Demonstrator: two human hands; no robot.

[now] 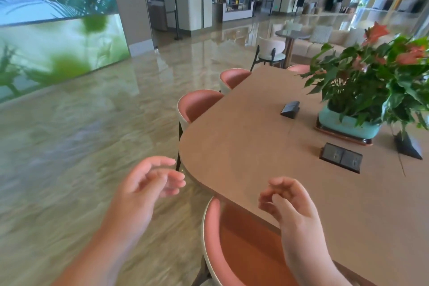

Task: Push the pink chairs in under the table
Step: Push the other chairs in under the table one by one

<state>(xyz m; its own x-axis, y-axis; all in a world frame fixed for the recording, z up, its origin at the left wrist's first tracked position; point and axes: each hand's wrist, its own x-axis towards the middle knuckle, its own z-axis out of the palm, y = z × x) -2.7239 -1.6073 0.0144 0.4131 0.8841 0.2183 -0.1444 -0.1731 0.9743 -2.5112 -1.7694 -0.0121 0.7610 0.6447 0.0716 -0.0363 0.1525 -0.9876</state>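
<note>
- Left hand (148,183), lower centre-left of frame: bare, no ring or glove visible.
- Left forearm, lower left: bare, no sleeve or watch in view.
- Right hand (290,206), lower centre-right: bare; wrist and forearm unsleeved.

four pink chairs (234,246), one table (267,141), one potted plant (371,76), two hands (148,183)

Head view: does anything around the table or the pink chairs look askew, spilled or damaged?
Nothing stands out. The pink chairs sit tucked against the table, the potted plant stands upright with no spill, and the socket boxes look intact. Both hands hover with nothing in them.
</note>
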